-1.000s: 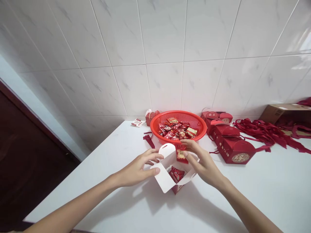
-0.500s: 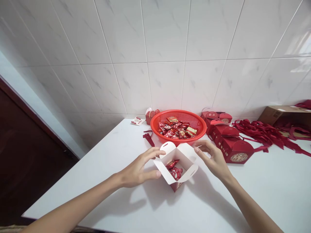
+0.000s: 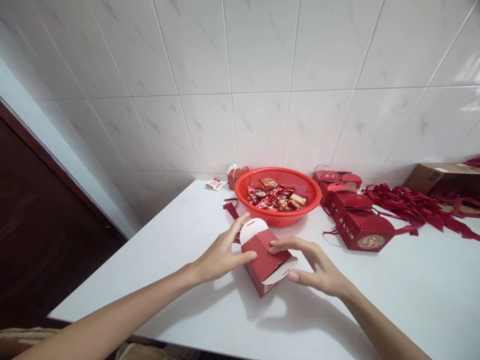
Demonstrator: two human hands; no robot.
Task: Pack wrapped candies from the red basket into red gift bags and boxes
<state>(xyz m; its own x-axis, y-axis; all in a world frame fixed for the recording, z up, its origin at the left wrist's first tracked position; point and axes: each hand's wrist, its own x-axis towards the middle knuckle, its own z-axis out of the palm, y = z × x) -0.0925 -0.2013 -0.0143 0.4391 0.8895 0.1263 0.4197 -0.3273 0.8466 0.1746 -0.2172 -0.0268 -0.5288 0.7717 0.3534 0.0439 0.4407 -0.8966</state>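
A red paper gift box [image 3: 260, 257] stands on the white table in front of me, its two red top flaps folded inward and meeting in the middle. Two rounded white end tabs stick out, the far one [image 3: 253, 229] upright and the near one [image 3: 281, 271] slanting outward. Whatever lies inside is covered. My left hand [image 3: 221, 255] grips the box's left side, thumb on the left flap and fingers behind. With its fingers on the right flap, my right hand [image 3: 315, 262] holds the other side, its thumb by the near tab.
Behind the box, a red plastic basket [image 3: 277, 218] holds wrapped candies [image 3: 275, 195]. Several closed red boxes [image 3: 360, 227] stand at the right, near a heap of dark red ribbons [image 3: 412, 205] and a cardboard carton [image 3: 435, 175]. A small card [image 3: 215, 184] lies by the tiled wall.
The box's side flaps have gone from spread open, with candies showing inside, to folded down over the top. My right hand has come in from the right onto the box.
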